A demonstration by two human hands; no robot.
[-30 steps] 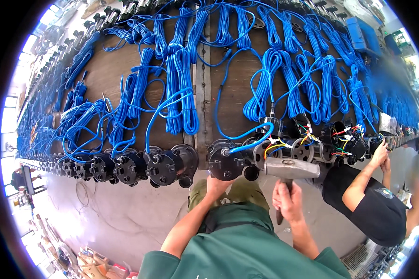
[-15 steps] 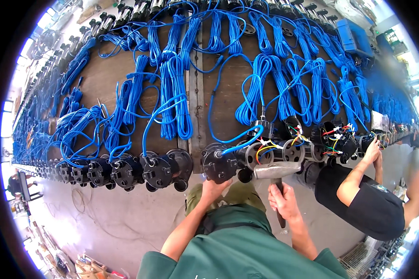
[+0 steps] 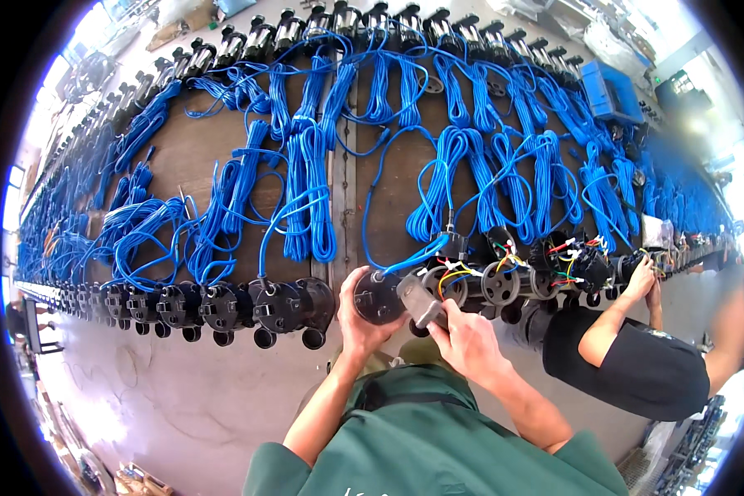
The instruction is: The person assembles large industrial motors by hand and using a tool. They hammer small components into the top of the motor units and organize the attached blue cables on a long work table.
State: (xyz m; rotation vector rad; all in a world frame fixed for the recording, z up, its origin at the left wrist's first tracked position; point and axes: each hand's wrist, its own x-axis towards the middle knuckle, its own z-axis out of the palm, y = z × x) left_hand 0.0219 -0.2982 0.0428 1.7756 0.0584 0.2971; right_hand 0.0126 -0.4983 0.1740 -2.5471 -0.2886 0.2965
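Note:
At the near edge of the bench lies a black cylindrical housing [image 3: 378,296], its round end facing me and a blue cable [image 3: 417,259] running from its top. My left hand [image 3: 359,318] is wrapped round the left side and underside of this housing. In my right hand [image 3: 471,341] is a hammer [image 3: 420,302] with a grey metal head. The hammer head is at the right edge of the housing's end; whether they touch I cannot tell. My fist mostly hides the handle.
Bundled blue cables [image 3: 310,190] cover the brown bench [image 3: 198,157]. A row of similar black housings [image 3: 227,307] lines its near edge. Opened units with coloured wires [image 3: 577,263] lie to the right, where a co-worker [image 3: 628,355] in black handles one. A blue crate [image 3: 610,91] stands far right.
The hammer has moved left and up to the housing, its head turning. My left hand has risen from below the housing to its left side. The view has shifted slightly.

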